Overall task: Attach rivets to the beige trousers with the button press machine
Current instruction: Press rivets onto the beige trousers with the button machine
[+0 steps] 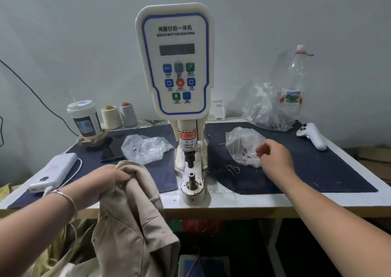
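The left hand (105, 177) has its fingers (121, 176) curled round a bunched fold of the beige trousers (131, 219), which hang from that grip over the front edge of the bench (254, 201). The button press machine (191, 166) stands just right of those fingers. The right hand (275, 157) has its fingers (261, 149) loosely curled at the clear bag (243, 143); whether they pinch anything is hard to tell. That bag's small contents are too blurred to name. Beyond the left fingers lies another clear bag (146, 147) holding small metal pieces.
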The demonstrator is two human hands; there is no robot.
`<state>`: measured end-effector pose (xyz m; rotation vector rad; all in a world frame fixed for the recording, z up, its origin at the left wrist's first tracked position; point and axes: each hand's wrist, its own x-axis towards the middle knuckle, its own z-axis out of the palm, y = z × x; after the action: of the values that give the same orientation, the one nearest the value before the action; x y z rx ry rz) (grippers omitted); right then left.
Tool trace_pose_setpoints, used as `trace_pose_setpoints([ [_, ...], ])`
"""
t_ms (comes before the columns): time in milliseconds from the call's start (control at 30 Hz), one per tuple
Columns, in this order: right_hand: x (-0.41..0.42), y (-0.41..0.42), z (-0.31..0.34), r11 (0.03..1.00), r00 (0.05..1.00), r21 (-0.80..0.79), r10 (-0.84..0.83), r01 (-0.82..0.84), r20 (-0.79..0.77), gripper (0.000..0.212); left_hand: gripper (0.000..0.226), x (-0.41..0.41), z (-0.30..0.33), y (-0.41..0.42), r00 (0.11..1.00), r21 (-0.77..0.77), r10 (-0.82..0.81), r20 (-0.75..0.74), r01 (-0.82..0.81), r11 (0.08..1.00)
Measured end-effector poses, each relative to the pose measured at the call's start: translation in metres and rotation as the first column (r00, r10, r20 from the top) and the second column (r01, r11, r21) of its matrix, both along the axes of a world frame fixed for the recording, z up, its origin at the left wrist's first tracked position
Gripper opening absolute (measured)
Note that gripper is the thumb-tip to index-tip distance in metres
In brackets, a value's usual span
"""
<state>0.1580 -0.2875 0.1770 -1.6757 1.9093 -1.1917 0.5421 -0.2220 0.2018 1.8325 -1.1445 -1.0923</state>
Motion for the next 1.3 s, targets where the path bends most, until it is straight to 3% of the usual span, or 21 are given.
trace_pose_setpoints([
  [133,-0.012,-0.029,-0.009,0.999,0.979,0.043,0.038,-0.03,-0.202,0.037,0.016,-0.014,-0.025,-0.017,0.986,0.076,0.149,-0.072,-0.144,0.987],
  [233,-0.008,-0.05,-0.018,0.977,0.906,0.183,0.171,-0.106,-0.387,0.021,0.014,-0.016,-0.032,-0.032,0.981,0.047,0.175,-0.084,-0.171,0.984],
  [300,-0.002,-0.061,-0.023,0.966,0.861,0.231,0.212,-0.114,-0.463,0.025,0.016,-0.014,-0.037,-0.039,0.979,0.031,0.171,-0.112,-0.169,0.985],
  [500,0.012,-0.084,-0.024,0.953,0.88,0.297,0.184,-0.051,-0.439,0.013,0.021,-0.008,-0.049,-0.048,0.984,-0.093,0.148,-0.098,-0.157,0.983],
  [700,0.017,-0.081,-0.039,0.988,0.904,0.15,0.033,0.035,-0.427,0.01,0.01,-0.015,-0.048,-0.048,0.992,-0.135,0.079,-0.097,-0.092,0.987],
  [900,0.017,-0.08,-0.042,0.992,0.915,0.087,-0.053,0.096,-0.4,0.011,0.033,-0.016,-0.05,-0.05,0.994,-0.113,0.071,-0.087,-0.08,0.99],
  [1033,0.019,-0.083,-0.037,0.982,0.904,0.139,-0.055,0.124,-0.425,0.016,0.025,-0.015,-0.051,-0.051,0.992,-0.107,0.082,-0.096,-0.092,0.99],
  [1300,0.032,-0.098,-0.022,0.897,0.873,0.362,-0.054,0.256,-0.484,0.023,0.038,-0.014,-0.056,-0.053,0.996,-0.148,0.05,-0.075,-0.061,0.987],
])
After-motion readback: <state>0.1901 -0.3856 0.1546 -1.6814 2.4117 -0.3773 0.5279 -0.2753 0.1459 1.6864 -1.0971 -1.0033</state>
